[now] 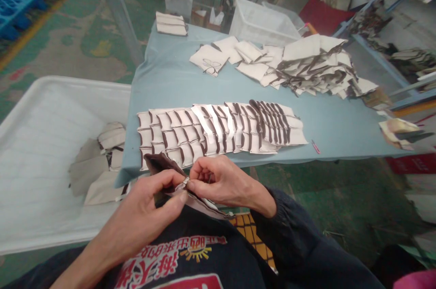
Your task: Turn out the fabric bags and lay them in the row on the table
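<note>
Close to my body, both hands work on a sewn fabric piece [161,164] with a dark brown face and a cream side. My left hand [153,202] grips its edge between thumb and fingers. The fingertips of my right hand [225,182] pinch the same edge, right beside the left thumb. A small pale bit, perhaps a folded fabric end, shows between the two hands; its kind is unclear. Just beyond lie overlapping rows of cream fabric pieces [184,132] with brown edges, with white strips across them. Small red-handled snips [316,146] rest right of the rows.
The blue-covered table [163,80] carries a loose heap of cream pieces [316,66] at the back right and a small stack [171,24] at the far left corner. A white bin [30,143] with fabric pieces stands left. Behind the table is a translucent crate [262,23].
</note>
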`<state>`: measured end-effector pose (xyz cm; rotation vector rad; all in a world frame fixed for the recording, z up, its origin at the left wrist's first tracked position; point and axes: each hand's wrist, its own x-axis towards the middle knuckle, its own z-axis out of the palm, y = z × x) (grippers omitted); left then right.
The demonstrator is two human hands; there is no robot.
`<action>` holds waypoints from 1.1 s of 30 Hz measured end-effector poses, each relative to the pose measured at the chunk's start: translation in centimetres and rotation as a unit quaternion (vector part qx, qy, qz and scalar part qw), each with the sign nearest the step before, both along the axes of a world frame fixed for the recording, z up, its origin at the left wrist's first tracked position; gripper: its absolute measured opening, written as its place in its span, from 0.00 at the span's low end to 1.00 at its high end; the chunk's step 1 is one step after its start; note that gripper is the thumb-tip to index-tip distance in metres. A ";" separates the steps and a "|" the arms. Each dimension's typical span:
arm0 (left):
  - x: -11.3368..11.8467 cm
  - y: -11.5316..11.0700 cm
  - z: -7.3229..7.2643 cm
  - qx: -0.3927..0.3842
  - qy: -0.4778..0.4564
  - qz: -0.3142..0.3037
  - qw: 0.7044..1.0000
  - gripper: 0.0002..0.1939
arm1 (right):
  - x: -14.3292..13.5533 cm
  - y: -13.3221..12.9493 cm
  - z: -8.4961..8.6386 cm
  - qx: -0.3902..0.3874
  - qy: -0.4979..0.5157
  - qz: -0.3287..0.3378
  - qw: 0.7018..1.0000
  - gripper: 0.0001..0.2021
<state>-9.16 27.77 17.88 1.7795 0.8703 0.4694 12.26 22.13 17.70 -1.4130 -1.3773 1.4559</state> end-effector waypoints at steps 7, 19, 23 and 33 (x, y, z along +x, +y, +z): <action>-0.5 -0.2 -0.8 0.040 0.034 -0.040 0.998 0.17 | 0.1 -0.6 -0.8 -0.005 -0.001 0.017 1.000 0.09; -0.4 -0.8 -1.1 0.138 0.036 -0.035 0.989 0.17 | 0.1 -1.7 -1.7 0.410 -0.383 0.047 0.827 0.16; 0.3 -0.9 -0.6 0.153 0.029 -0.012 0.988 0.16 | -0.3 -1.8 -1.0 0.348 -0.405 0.049 0.844 0.14; 1.8 -1.2 -0.7 0.073 0.038 0.079 0.993 0.18 | -2.8 -2.0 -1.7 0.157 -0.198 -0.118 0.960 0.05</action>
